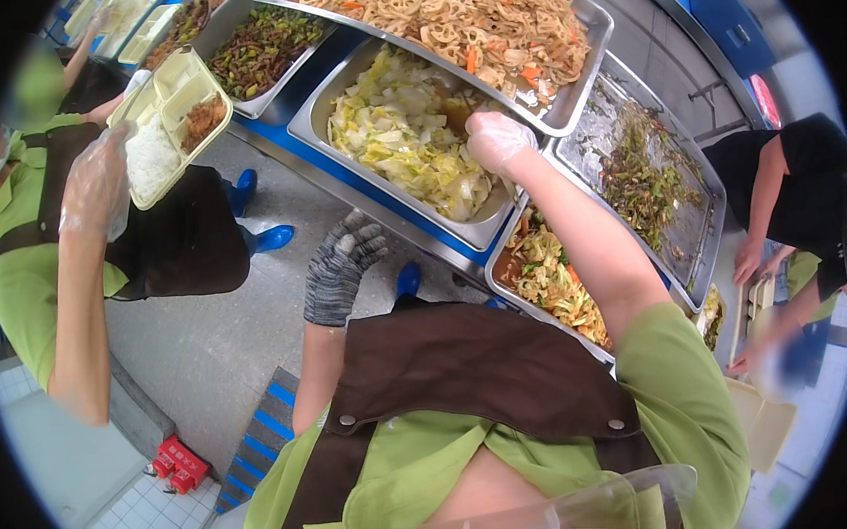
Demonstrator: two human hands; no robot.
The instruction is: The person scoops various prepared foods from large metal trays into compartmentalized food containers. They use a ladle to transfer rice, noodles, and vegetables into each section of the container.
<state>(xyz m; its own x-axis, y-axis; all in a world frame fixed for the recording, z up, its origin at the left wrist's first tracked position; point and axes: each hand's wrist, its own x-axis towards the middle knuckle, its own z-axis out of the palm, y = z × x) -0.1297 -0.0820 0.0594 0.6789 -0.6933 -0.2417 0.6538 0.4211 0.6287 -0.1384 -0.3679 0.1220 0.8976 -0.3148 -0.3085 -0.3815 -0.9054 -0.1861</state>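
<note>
My right hand (500, 142), in a clear plastic glove, is curled at the right side of a steel pan of chopped cabbage (406, 132). A thin metal edge shows below its wrist; whether the fingers grip a utensil is hidden. My left hand (344, 265) wears a grey knit glove, with its fingers bent and apart. Nothing is in it, and it hangs over the floor short of the counter edge (422, 236). A large steel tray of sliced lotus root with carrot (454, 18) overlaps the far side of the cabbage pan.
At left a co-worker's gloved hand (96, 181) holds a compartment meal box (172, 127) with rice and browned food. Mixed vegetables (557, 279) lie under my right forearm, beside a tray of leafy greens (641, 174). Other people's arms (765, 196) work at right.
</note>
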